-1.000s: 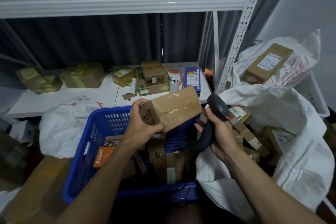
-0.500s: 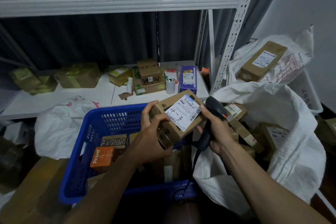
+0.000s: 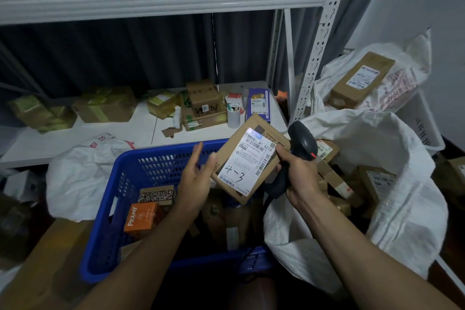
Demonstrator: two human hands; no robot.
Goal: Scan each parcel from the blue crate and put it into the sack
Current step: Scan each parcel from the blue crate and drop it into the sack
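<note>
Colleague: Where is the parcel on your screen?

Me: I see the parcel [image 3: 263, 126] in the air over the far right corner of the blue crate [image 3: 161, 152]. Its label [image 3: 247, 161] faces me. The long axis runs from low left to high right, so the high end points toward the sack [image 3: 377, 138].

Colleague: Which hand is nearer?

Me: Both touch it, one on each long edge. But the right hand [image 3: 298, 176] is between the parcel and the sack, which opens just to the right. So I judge the coming move belongs to that side.

Colleague: And the fingers?

Me: The left hand [image 3: 197, 178] has straight, spread fingers. Only the thumb leans on the left edge, and it grips nothing. The fingers of the right hand are curled round the handle of the scanner [image 3: 303, 145], and one tip (I think the thumb) presses the right edge of the parcel. What holds the parcel from below is hidden.

Colleague: Is the scan done?

Me: I cannot tell. There is a pale glow on the top corner of the label, nothing more.
</note>
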